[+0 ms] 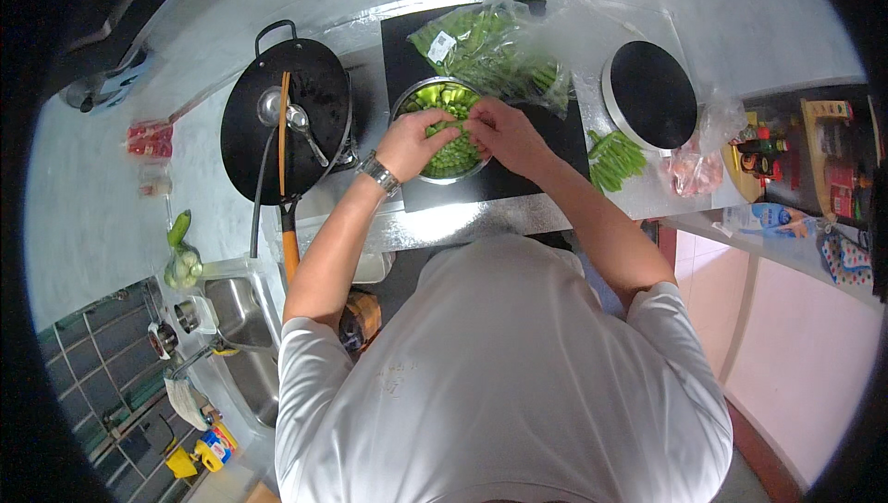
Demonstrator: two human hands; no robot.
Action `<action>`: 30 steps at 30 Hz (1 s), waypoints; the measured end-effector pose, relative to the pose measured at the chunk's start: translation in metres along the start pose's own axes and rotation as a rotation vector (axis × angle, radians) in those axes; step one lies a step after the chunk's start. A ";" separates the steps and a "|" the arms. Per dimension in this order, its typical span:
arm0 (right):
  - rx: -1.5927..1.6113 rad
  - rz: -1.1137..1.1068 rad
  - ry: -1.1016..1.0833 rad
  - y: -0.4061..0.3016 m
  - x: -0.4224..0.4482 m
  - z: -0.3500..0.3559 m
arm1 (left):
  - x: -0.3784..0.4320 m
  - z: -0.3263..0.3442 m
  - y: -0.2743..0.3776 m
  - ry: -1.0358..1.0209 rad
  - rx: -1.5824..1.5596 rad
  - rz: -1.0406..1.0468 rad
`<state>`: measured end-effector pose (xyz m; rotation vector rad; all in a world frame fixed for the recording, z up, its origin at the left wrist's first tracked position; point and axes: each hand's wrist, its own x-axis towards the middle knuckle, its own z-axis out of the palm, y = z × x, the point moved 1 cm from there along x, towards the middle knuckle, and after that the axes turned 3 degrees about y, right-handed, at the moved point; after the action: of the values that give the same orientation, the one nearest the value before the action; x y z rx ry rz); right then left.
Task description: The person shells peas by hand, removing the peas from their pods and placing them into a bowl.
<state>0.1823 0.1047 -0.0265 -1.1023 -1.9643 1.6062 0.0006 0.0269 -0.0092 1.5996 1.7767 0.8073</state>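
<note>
A round metal bowl (452, 179) holds shelled green peas or beans (451, 154), with paler green pods (437, 95) at its far side. Above it, my left hand (424, 143) and my right hand (510, 136) meet with bent fingers, pinching a small green pod mostly hidden by the fingertips. A metal watch is on my left wrist. Behind the bowl lies a clear plastic bag (485, 45) full of green pods, bearing a white label. Loose green pods (616, 161) are piled on the counter, right of my right forearm.
Left of the bowl, a black wok (239, 135) holds a ladle (269, 106), a spoon (298, 118) and chopsticks (283, 149). A round black-topped appliance (652, 95) and a bag of pinkish food (694, 171) stand at right. The double sink (239, 312) is at lower left.
</note>
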 end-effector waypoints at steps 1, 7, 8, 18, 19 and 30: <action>0.033 0.019 -0.020 0.000 0.001 -0.001 | 0.001 0.001 0.001 -0.006 -0.011 -0.015; -0.190 -0.047 -0.128 -0.011 0.012 -0.006 | 0.004 -0.004 0.006 0.020 0.143 0.064; -0.297 -0.154 -0.110 -0.012 0.014 -0.004 | 0.004 -0.004 0.006 0.047 0.185 0.112; -0.415 -0.261 -0.151 -0.011 0.035 0.008 | 0.005 -0.018 -0.003 -0.048 0.218 0.106; -0.404 -0.267 -0.132 -0.010 0.036 0.010 | 0.006 -0.019 -0.006 -0.051 0.188 0.085; -0.286 -0.218 -0.102 0.006 0.046 0.015 | 0.008 -0.023 -0.010 0.037 0.171 0.034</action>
<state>0.1452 0.1299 -0.0451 -0.8792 -2.3461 1.3216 -0.0242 0.0336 -0.0027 1.7386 1.8927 0.7217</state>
